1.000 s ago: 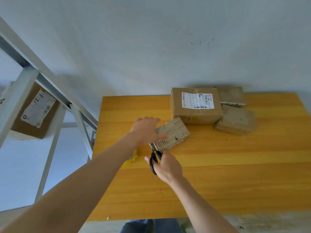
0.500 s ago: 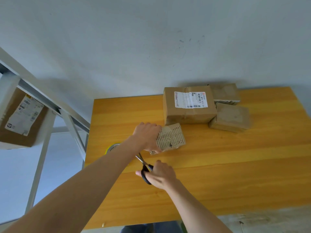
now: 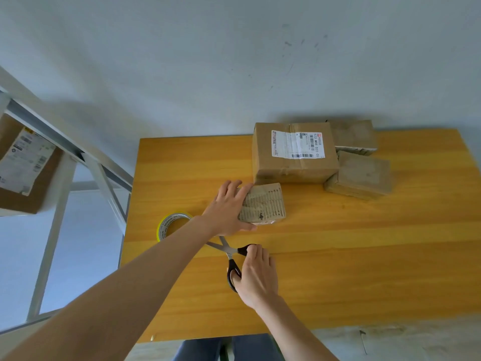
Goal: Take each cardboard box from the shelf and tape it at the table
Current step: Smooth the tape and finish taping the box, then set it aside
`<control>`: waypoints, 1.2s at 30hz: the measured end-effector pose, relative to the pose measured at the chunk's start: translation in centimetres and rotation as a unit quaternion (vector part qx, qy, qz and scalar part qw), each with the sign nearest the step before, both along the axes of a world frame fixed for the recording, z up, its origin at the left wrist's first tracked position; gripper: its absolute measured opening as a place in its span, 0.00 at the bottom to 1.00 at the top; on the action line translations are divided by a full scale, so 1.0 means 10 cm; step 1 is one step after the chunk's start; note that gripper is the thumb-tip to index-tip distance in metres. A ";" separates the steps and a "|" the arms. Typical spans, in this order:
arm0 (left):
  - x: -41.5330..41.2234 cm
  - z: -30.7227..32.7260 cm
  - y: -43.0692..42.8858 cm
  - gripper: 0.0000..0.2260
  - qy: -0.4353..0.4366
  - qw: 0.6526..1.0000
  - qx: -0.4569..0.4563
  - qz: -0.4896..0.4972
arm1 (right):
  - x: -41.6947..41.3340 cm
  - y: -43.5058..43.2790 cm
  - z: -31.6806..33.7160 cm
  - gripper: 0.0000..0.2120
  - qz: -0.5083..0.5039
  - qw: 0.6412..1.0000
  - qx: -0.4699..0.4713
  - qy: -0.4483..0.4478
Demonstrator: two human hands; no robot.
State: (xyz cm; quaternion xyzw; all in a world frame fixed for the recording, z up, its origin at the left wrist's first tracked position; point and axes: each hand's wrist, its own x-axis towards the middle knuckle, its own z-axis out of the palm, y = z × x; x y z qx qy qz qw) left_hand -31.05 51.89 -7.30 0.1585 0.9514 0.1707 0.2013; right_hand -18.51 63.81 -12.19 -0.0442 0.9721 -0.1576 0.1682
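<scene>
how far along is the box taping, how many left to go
Three boxes, the labelled box and two plain boxes beside it, sit far back on the table, seemingly done. In hand: the left hand holds the small box, the right hand grips scissors by the tape roll. Left: at least one shelf box.

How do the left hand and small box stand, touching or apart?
Touching. The head view shows the left hand on the small box, fingers across its left end and thumb against its near side, no gap.
</scene>
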 end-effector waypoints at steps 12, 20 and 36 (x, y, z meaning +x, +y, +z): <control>0.02 -0.07 -0.01 0.45 -0.035 0.995 0.059 0.076 | 0.11 0.33 -0.24 0.27 0.029 0.991 0.061 0.111; 0.02 -0.05 -0.01 0.50 -0.007 0.997 0.039 0.067 | 0.11 0.38 -0.24 0.31 0.096 0.982 0.061 0.148; 0.13 -0.06 0.09 0.20 0.019 0.969 0.158 0.189 | -1.26 0.38 0.52 0.22 0.103 0.985 -0.010 0.139</control>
